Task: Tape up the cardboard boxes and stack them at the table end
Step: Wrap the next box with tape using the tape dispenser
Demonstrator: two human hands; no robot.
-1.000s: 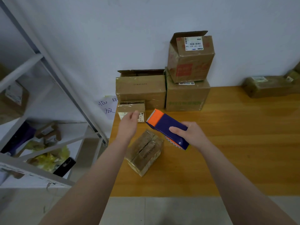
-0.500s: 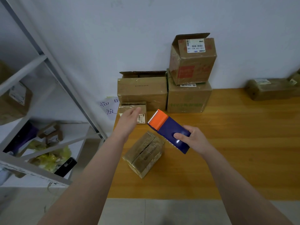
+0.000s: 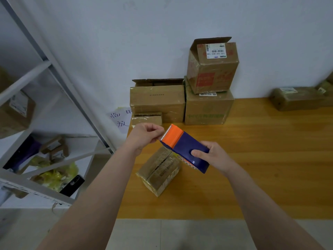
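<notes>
The left hand (image 3: 144,137) has its fingers (image 3: 156,131) pinched together right at the toothed blade of the tape dispenser (image 3: 182,147), apparently on the tape end, though the clear film hardly shows. The right hand (image 3: 214,157) grips the dispenser's blue body. Beneath them the small cardboard box (image 3: 160,171) lies near the left edge of the table (image 3: 261,177), its flaps closed. It looks light, stiff and apt to slide, so press down on its top beside the seam. More boxes (image 3: 209,107) stand at the far-left corner.
</notes>
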